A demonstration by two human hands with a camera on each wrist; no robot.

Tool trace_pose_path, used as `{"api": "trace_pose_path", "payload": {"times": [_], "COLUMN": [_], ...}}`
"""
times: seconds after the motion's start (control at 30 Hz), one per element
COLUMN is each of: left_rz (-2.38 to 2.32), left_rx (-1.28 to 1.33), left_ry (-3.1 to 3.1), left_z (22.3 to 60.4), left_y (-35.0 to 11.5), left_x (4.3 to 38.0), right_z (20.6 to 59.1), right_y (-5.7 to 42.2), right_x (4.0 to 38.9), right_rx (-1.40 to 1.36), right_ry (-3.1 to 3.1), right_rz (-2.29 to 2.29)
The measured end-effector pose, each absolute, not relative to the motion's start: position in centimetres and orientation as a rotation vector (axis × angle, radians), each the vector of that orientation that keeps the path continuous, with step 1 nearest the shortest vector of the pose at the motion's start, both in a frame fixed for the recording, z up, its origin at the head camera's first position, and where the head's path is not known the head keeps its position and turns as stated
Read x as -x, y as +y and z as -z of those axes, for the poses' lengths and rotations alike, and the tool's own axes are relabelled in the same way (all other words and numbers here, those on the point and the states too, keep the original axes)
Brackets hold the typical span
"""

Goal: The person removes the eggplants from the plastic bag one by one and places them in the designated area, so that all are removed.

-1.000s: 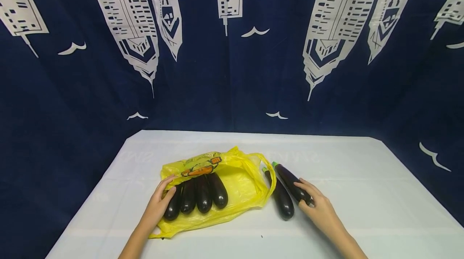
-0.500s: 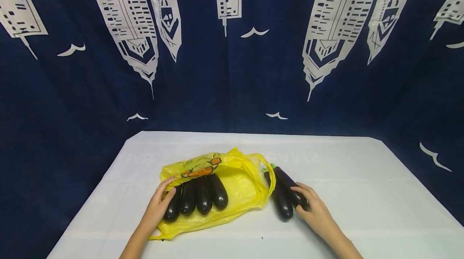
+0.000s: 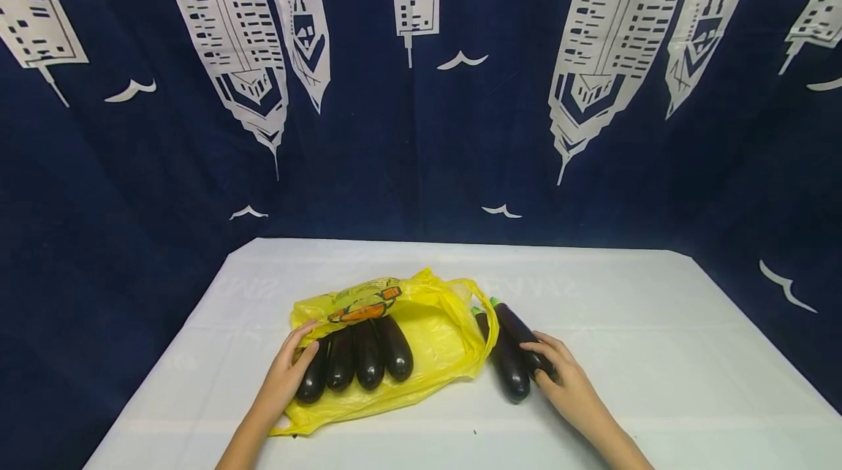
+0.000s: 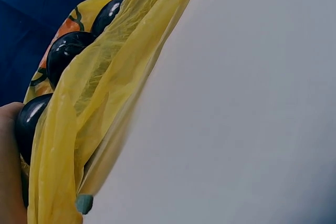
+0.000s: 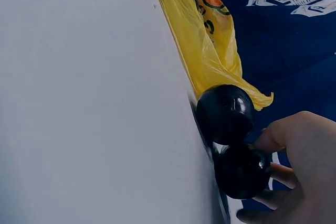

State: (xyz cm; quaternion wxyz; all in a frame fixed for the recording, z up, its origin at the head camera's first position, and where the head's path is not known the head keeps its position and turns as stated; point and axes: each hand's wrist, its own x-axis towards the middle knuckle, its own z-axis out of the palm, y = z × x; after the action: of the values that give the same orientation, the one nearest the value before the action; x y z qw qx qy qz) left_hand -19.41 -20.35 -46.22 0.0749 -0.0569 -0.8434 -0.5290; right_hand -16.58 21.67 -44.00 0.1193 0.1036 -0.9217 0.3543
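A row of several dark eggplants lies in the mouth of a yellow plastic bag. My left hand rests at the bag's left side, its thumb on the leftmost eggplant and its fingertips on the bag. On the right, my right hand grips the lower part of an eggplant with a green stem end. That one lies against another eggplant beside the bag's handle loop. In the right wrist view, the two rounded ends touch, with thumb and fingers around the gripped eggplant.
The bag and eggplants lie on a white table. Behind it hangs a dark blue cloth printed with white buildings and birds. The bag's handle loop overlaps the upper part of the left loose eggplant in the head view.
My right hand has slid its eggplant left, closing the gap to the other loose eggplant and nudging that one slightly. My left hand and the bag stay practically in place.
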Motion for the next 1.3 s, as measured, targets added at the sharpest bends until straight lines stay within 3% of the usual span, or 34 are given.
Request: {"api": "trace_pose_path", "payload": {"times": [0.4, 1.0, 1.3], "left_rz": [1.585, 1.609, 1.610], "left_rx": [0.180, 0.188, 0.173], "left_ry": [-2.523, -2.524, -2.527], "left_z": [46.2, 46.1, 46.2], "left_y": [-20.4, -20.4, -20.4], "left_x": [19.5, 19.7, 19.6], "right_z": [43.9, 42.3, 40.8], "right_y": [21.7, 20.5, 19.2], "right_x": [16.8, 15.6, 14.4], "right_rx": [-0.290, -0.566, -0.512], "right_ry": [-2.655, -2.404, -2.526], "right_rz": [-1.159, -1.038, -0.922]}}
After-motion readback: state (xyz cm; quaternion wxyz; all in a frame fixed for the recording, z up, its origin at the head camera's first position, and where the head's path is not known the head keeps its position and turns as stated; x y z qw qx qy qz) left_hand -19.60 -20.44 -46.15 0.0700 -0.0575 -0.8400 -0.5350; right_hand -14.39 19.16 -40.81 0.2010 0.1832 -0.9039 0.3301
